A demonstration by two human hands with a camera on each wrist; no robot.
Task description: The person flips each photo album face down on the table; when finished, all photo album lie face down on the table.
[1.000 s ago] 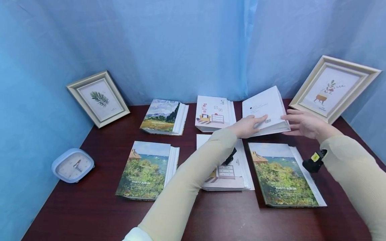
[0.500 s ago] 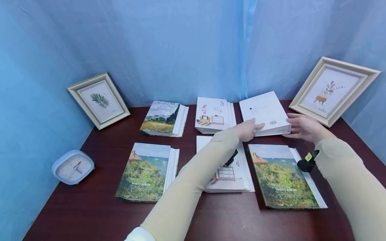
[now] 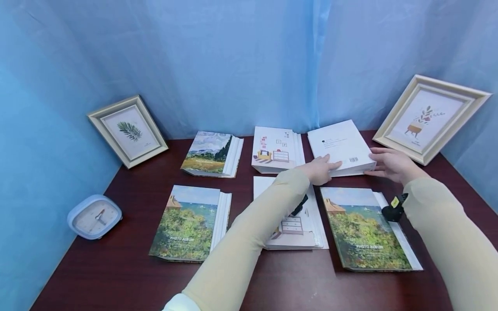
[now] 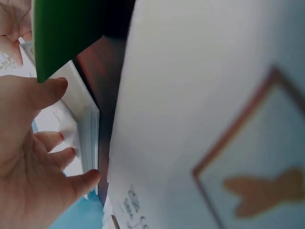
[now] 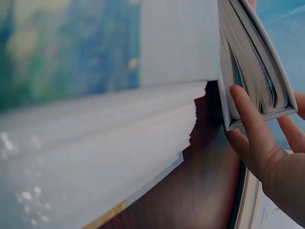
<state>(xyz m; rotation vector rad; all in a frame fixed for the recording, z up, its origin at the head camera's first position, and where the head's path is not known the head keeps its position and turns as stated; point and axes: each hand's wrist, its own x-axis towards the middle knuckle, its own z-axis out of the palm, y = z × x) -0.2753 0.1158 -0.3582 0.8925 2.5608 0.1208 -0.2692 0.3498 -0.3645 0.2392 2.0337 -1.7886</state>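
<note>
A white photo album (image 3: pixel 340 144) lies back cover up, barcode showing, at the back right of the dark wooden table (image 3: pixel 116 276). My left hand (image 3: pixel 320 168) rests its fingers on the album's front left edge. In the left wrist view the left hand (image 4: pixel 28 143) lies with relaxed fingers against the album's page edge (image 4: pixel 86 129). My right hand (image 3: pixel 389 165) touches the album's front right corner with straight fingers. In the right wrist view the right hand (image 5: pixel 267 157) lies along the album's thick edge (image 5: pixel 252 62).
A landscape-cover album (image 3: pixel 363 229) lies just in front of the hands, a room-drawing album (image 3: pixel 295 224) under my left forearm. More albums (image 3: pixel 188 222) (image 3: pixel 212 153) (image 3: pixel 276 149) lie to the left. Picture frames (image 3: pixel 126 129) (image 3: pixel 428 116) lean on the blue curtain; a clock (image 3: pixel 93 216) sits far left.
The white album has come down from a tilted, lifted pose to lie nearly flat on the table. Both hands lowered with it and stay at its front edge.
</note>
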